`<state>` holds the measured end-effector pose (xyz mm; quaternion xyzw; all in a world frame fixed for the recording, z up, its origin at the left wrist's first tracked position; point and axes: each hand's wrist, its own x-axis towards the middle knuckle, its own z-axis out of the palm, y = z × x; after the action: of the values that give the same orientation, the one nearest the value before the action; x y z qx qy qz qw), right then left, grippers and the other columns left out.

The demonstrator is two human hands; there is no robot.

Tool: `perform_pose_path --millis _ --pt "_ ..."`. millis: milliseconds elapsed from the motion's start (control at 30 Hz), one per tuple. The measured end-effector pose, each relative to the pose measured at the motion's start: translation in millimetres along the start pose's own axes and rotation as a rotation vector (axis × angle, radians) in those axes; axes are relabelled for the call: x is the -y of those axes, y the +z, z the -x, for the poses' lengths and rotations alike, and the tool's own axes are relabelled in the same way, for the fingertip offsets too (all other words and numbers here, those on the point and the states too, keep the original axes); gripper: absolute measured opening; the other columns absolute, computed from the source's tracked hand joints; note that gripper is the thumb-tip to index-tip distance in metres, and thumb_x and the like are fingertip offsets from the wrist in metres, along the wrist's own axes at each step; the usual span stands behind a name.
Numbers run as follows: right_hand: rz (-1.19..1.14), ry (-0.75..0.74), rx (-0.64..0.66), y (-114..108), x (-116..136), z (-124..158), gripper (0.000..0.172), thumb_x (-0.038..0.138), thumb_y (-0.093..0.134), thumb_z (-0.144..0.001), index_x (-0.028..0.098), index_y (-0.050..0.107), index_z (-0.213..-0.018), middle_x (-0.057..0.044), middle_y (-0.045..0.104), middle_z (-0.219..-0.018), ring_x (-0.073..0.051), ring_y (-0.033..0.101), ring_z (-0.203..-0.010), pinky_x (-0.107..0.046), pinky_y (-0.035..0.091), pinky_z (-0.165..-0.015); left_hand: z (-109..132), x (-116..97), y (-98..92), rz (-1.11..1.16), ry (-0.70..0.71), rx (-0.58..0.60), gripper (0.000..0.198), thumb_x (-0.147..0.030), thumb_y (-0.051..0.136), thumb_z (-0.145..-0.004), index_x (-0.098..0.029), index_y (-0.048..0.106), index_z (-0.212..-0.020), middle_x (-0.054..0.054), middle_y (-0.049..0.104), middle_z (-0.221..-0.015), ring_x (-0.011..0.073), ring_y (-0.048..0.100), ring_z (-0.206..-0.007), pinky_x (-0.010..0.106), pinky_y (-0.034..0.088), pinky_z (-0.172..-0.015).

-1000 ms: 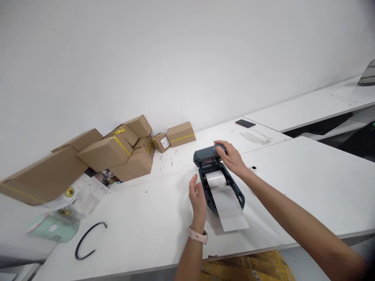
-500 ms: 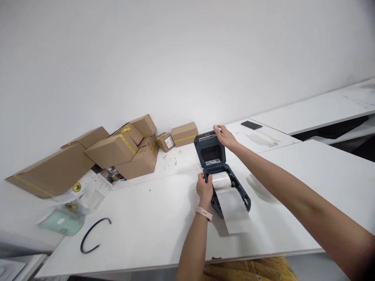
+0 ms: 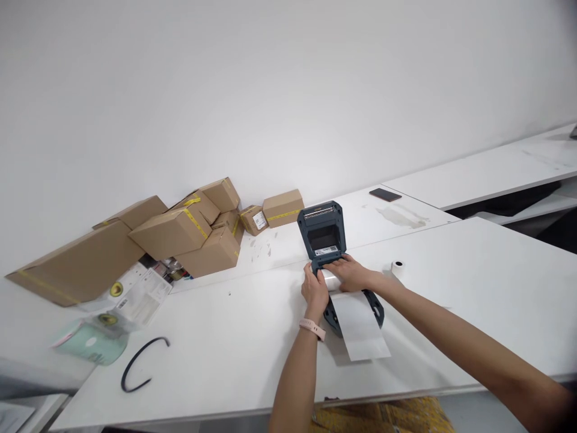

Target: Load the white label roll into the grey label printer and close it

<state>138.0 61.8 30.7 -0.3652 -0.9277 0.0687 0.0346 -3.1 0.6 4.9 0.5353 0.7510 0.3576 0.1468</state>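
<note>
A dark blue label printer [image 3: 321, 232] stands on the white table with its lid raised. Inside lies a white label roll [image 3: 332, 281], and a wide strip of paper [image 3: 363, 329] runs from it over the printer's front. My left hand [image 3: 314, 291] is closed around the left side of the printer, thumb at the roll's left end. My right hand [image 3: 352, 274] reaches into the open printer from the right, its fingers around the roll and partly covering it. Some of its fingertips are hidden behind the roll.
Cardboard boxes [image 3: 169, 234] with yellow tape pile up against the wall at left. A phone [image 3: 384, 195] lies back right. Right of the printer is a small white roll [image 3: 397, 267]. A black curved band [image 3: 130, 364] and a mint-green package [image 3: 97, 343] are at front left.
My right hand has let go of the raised lid and come down onto the label roll. The small white roll, covered by my right arm before, now shows. My left hand stays on the printer.
</note>
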Motion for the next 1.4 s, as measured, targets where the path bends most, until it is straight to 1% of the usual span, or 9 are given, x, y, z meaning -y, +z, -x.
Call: perform_pose_path --millis 200,400,567,767,933,1100,1200,1300,1400 --pt "0.071 0.027 0.066 -0.8 4.8 -18.4 0.078 0.025 0.075 -0.058 0.016 0.052 -0.132 -0.019 0.063 -0.117 -0.036 0.058 -0.111 -0.053 0.025 -0.104 -0.6 2.5 1.5 0.044 -0.024 0.022 0.05 -0.036 0.034 -0.097 -0.016 0.034 -0.143 0.016 0.058 -0.137 0.029 0.055 -0.126 0.042 0.041 -0.101" --pt "0.029 0.003 0.056 -6.1 0.4 -15.0 0.077 0.032 0.074 -0.054 0.019 0.055 -0.128 -0.017 0.059 -0.117 -0.037 0.054 -0.11 -0.051 0.036 -0.093 -0.3 4.0 -0.1 0.134 -0.052 0.098 0.06 -0.04 0.03 -0.097 -0.01 0.024 -0.15 0.018 0.04 -0.152 0.0272 0.037 -0.141 0.041 0.032 -0.113" --pt "-0.028 -0.032 0.05 -8.9 -4.8 -11.5 0.076 0.033 0.074 -0.054 0.022 0.055 -0.127 -0.014 0.058 -0.116 -0.034 0.055 -0.108 -0.048 0.037 -0.094 -0.9 6.4 0.4 0.176 -0.062 0.149 0.064 -0.045 0.023 -0.098 -0.014 0.016 -0.154 0.012 0.028 -0.159 0.0261 0.029 -0.145 0.041 0.027 -0.116" --pt "-0.19 -0.066 0.102 -17.5 -11.9 -9.9 0.081 0.031 0.073 -0.052 0.02 0.052 -0.13 -0.013 0.058 -0.116 -0.036 0.054 -0.112 -0.046 0.041 -0.094 -0.9 6.9 1.2 0.181 -0.046 0.132 0.062 -0.043 0.022 -0.099 -0.016 0.016 -0.154 0.011 0.031 -0.158 0.0257 0.032 -0.144 0.04 0.029 -0.116" --pt "-0.258 -0.076 0.291 -34.5 -11.0 -19.4 0.079 0.031 0.077 -0.046 0.019 0.058 -0.121 -0.012 0.06 -0.114 -0.037 0.057 -0.108 -0.04 0.048 -0.082 0.0 3.7 -1.2 0.175 -0.034 0.125 0.06 -0.041 0.024 -0.099 -0.018 0.018 -0.154 0.01 0.035 -0.156 0.0252 0.037 -0.142 0.038 0.032 -0.114" --pt "-0.244 -0.081 0.394 -57.1 1.4 -23.5 0.074 0.033 0.08 -0.04 0.019 0.064 -0.111 -0.009 0.065 -0.105 -0.035 0.062 -0.094 -0.039 0.05 -0.073 1.5 4.4 -3.7 0.135 -0.018 0.131 0.061 -0.044 0.024 -0.099 -0.019 0.017 -0.154 0.012 0.041 -0.152 0.029 0.043 -0.138 0.044 0.037 -0.11" --pt "-0.294 -0.129 0.329 -76.7 2.8 -0.1 0.072 0.032 0.078 -0.045 0.021 0.063 -0.114 -0.008 0.065 -0.108 -0.035 0.061 -0.099 -0.04 0.05 -0.078 1.8 5.5 -3.8 0.142 -0.004 0.127 0.064 -0.049 0.025 -0.098 -0.02 0.017 -0.154 0.012 0.041 -0.152 0.03 0.042 -0.138 0.045 0.036 -0.11" --pt "-0.527 -0.189 0.189 -97.3 -10.6 46.0 0.076 0.037 0.075 -0.055 0.024 0.056 -0.127 -0.007 0.061 -0.124 -0.033 0.057 -0.111 -0.038 0.048 -0.09 1.1 5.3 -2.6 0.153 -0.03 0.132 0.064 -0.049 0.025 -0.098 -0.019 0.018 -0.154 0.012 0.037 -0.154 0.0298 0.039 -0.14 0.044 0.034 -0.112" --pt "-0.753 -0.092 -0.003 -106.6 -38.4 100.6 0.077 0.045 0.073 -0.063 0.023 0.051 -0.133 -0.01 0.058 -0.132 -0.032 0.054 -0.119 -0.035 0.044 -0.098 0.5 5.1 -1.2 0.179 -0.027 0.129 0.062 -0.045 0.023 -0.099 -0.018 0.018 -0.154 0.011 0.032 -0.157 0.0268 0.035 -0.142 0.042 0.031 -0.114"
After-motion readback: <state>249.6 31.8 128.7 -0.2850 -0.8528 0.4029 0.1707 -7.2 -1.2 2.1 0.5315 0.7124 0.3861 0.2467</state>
